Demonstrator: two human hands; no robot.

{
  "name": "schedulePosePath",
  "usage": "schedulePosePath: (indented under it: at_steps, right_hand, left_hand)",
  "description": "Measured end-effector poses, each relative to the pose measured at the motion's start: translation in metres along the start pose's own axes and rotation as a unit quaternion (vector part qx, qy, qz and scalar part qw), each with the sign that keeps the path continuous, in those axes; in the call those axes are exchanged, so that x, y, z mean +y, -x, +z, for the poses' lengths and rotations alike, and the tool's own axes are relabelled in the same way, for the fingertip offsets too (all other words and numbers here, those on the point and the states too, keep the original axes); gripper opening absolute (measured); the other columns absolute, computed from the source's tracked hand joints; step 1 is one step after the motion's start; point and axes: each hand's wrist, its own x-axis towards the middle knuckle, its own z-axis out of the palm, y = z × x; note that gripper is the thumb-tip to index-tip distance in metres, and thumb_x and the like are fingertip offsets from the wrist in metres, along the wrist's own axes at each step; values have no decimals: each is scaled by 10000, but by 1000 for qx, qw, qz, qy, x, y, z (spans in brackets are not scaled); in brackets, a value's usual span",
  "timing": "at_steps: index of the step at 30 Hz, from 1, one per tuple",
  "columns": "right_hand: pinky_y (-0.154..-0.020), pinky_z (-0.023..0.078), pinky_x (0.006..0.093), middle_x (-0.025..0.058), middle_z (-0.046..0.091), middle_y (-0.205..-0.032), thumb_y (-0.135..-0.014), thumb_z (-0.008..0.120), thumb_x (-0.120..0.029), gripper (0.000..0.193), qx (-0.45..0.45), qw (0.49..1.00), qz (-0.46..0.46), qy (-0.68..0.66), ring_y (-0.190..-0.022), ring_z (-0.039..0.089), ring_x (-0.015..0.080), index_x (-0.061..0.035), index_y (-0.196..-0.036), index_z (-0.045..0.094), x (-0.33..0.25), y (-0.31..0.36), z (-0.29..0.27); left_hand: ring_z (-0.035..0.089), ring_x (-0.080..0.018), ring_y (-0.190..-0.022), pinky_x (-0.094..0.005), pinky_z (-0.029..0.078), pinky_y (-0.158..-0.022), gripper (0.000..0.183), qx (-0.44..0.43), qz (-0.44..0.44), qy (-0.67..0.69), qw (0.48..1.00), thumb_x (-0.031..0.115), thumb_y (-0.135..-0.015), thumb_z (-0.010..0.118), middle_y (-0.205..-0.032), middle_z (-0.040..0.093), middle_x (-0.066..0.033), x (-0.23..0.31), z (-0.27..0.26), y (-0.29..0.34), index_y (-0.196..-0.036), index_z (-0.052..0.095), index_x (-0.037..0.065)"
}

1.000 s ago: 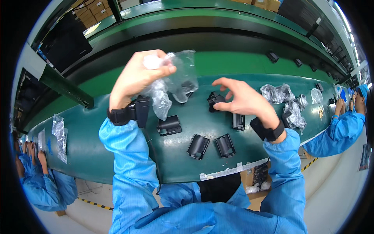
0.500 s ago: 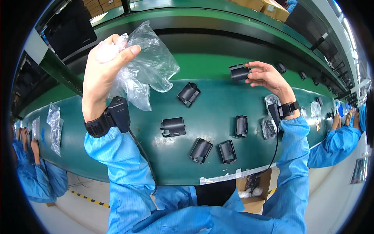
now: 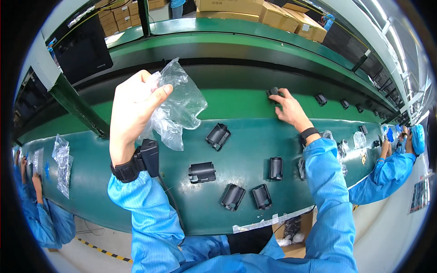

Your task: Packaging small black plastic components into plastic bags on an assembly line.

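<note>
My left hand (image 3: 134, 109) is raised and closed round the bunched neck of a clear plastic bag (image 3: 184, 102), whose loose film spreads to the right. Out over the green belt, my right hand (image 3: 291, 110) has its fingertips on a black plastic part (image 3: 272, 92), a small curved housing by the look of it; the hand partly covers it. Several similar parts lie apart on the dark green table between my arms, among them one near the bag (image 3: 218, 137), one lying sideways (image 3: 202, 172) and one standing lengthwise (image 3: 276, 169).
More black parts (image 3: 321, 99) sit in a row along the belt (image 3: 236, 102) to the right. Crumpled clear bags lie on the table beyond my right forearm and at far left (image 3: 62, 164). A green post (image 3: 82, 109) rises at left. Co-workers in blue sit at both sides.
My right hand has carried the black part forward and slightly left, from above the table's far edge onto the belt. The left hand still grips the bag. The view has tilted up.
</note>
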Motion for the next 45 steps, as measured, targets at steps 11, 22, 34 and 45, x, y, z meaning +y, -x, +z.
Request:
schedulePosePath:
  at_steps: [11, 22, 34, 45]
  right_hand:
    - [-925, 539, 482, 201, 505, -1378, -795, 599, -1, 407, -12, 995, 97, 14, -1076, 619, 441, -123, -1182, 631, -6, 2, 2]
    - [-847, 542, 458, 225, 595, -1055, -823, 722, -408, 472, -110, 987, -77, -94, -963, 629, 382, -44, -1119, 668, -179, -20, -16]
    - [-877, 540, 359, 166, 634, -1057, -644, 797, -173, 643, -180, 929, 59, -317, -927, 675, 270, 14, -1234, 624, -132, -77, 9]
    - [-1089, 449, 378, 231, 611, -1321, -662, 765, -54, 743, -88, 864, 136, -477, -1268, 578, 318, 63, -1358, 533, -40, -93, 69]
  left_hand:
    - [428, -46, -637, -241, 375, -581, 245, -1, -6, -30, 1000, 148, -809, 762, -680, 513, 36, 0, -3, 0, -751, 548, 42]
    - [445, -35, -664, -218, 378, -605, 115, 9, 11, -8, 1000, 51, -785, 661, -709, 515, 50, -5, -3, -4, -775, 547, 41]
    - [482, -25, -670, -217, 403, -608, 112, 6, 17, -2, 1000, 46, -795, 676, -711, 545, 54, 12, 6, -6, -798, 564, 38]
    - [441, -19, -661, -216, 368, -581, 136, 78, 6, -96, 992, 35, -782, 669, -699, 500, 62, 20, 12, 1, -783, 534, 47]
